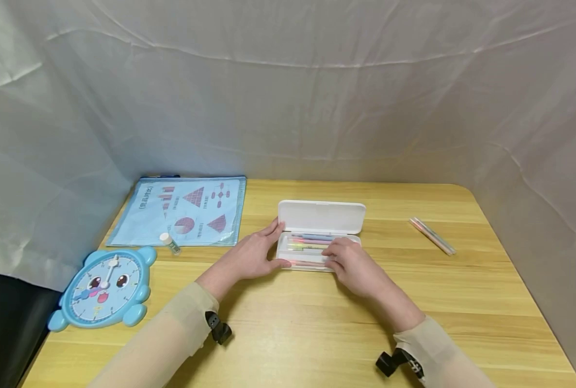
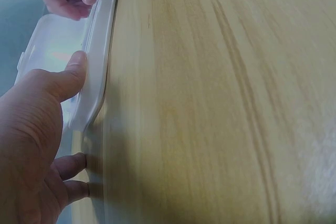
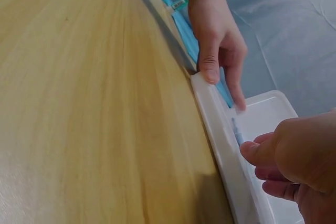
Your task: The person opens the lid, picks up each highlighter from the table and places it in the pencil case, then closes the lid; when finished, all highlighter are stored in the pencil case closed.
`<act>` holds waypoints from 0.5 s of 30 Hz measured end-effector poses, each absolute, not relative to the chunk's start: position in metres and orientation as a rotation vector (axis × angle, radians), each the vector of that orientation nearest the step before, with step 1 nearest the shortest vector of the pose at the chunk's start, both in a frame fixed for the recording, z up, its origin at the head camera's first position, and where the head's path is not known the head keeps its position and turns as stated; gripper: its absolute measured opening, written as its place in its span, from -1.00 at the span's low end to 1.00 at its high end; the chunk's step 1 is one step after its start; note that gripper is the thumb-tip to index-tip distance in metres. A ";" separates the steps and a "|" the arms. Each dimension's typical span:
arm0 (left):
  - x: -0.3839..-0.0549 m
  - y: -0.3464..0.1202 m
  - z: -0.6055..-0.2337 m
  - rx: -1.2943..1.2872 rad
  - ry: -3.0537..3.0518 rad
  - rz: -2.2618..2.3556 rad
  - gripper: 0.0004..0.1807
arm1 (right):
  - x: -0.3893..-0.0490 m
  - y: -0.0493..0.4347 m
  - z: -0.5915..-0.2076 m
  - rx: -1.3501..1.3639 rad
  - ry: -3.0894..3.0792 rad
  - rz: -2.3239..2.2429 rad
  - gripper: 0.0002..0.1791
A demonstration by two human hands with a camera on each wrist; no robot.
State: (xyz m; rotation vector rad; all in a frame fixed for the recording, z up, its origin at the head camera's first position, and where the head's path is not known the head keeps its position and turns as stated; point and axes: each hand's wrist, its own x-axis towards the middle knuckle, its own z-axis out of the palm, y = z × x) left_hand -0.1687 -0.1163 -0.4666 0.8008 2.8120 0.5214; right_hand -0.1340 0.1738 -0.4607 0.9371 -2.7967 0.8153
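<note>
Because the case (image 1: 312, 256) lies open on the table (image 1: 288, 328) between both hands, its lid (image 1: 321, 217) raised along the far side, a knock from behind the fingers or a tug on the tray could bring that lid down on them. The left hand (image 1: 252, 256) holds the left end, thumb pressed on the near corner, index finger reaching to the far corner by the lid; were that hold to slacken while the other hand pushed, the case would probably skid or turn. The right hand (image 1: 358, 267) dips over the right part of the tray with fingers bent and thumb close to the fingertips; whether they pinch a pen or merely touch one, I cannot tell. Several pens (image 1: 309, 247) lie lengthwise inside, and a pink pen (image 1: 307, 264) lies along the near wall, running toward the right thumb. Any pen set askew might jut over the rim and block the lid. More loose pens (image 1: 432, 236) lie well to the right, where a brushing sleeve could set them rolling.
</note>
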 end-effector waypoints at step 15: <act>-0.170 -0.116 -0.469 0.798 2.808 0.524 0.17 | -0.132 0.224 -0.433 0.751 -2.683 1.026 -0.78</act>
